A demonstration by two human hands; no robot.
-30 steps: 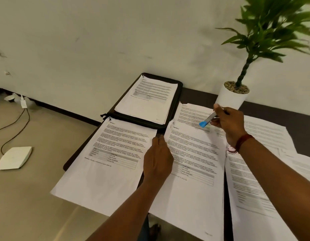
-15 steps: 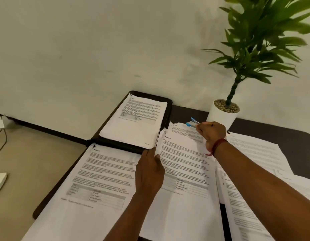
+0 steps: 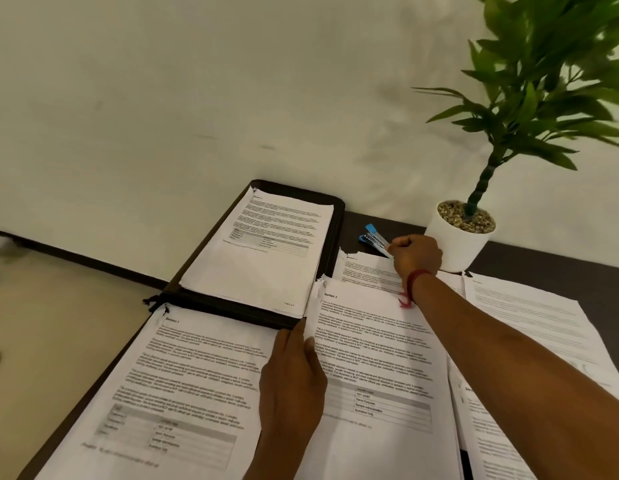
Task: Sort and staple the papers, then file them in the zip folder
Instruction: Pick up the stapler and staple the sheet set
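Head view: the zip folder (image 3: pixel 338 237) is laid open at the far left of the counter (image 3: pixel 550 268), with one filed set (image 3: pixel 266 258) already lying in it, presumably so that each finished set can be slid straight across. Near it, to the left, the Section 1 stack (image 3: pixel 183 382) is spread, and just to its right the Section 2 sheaf (image 3: pixel 381 344).

The left hand (image 3: pixel 290 386) is rested with straight fingers along the left edge of that sheaf, apparently so that the sheets are kept squared and pinned down (nothing is gripped by it). The right hand (image 3: pixel 417 254) is reached to the far side, its fingers curled round the near end of the blue stapler (image 3: pixel 374 237), whose tip is pointed left over bare counter just beyond the ragged far corner of the sheets behind the sheaf. Whether the stapler is being set down or brought to a corner cannot be told.

More loose sheets (image 3: pixel 530 317) are fanned out to the right, not yet stapled as far as can be judged, and a potted plant (image 3: pixel 457 247) is stood just beyond the right hand.
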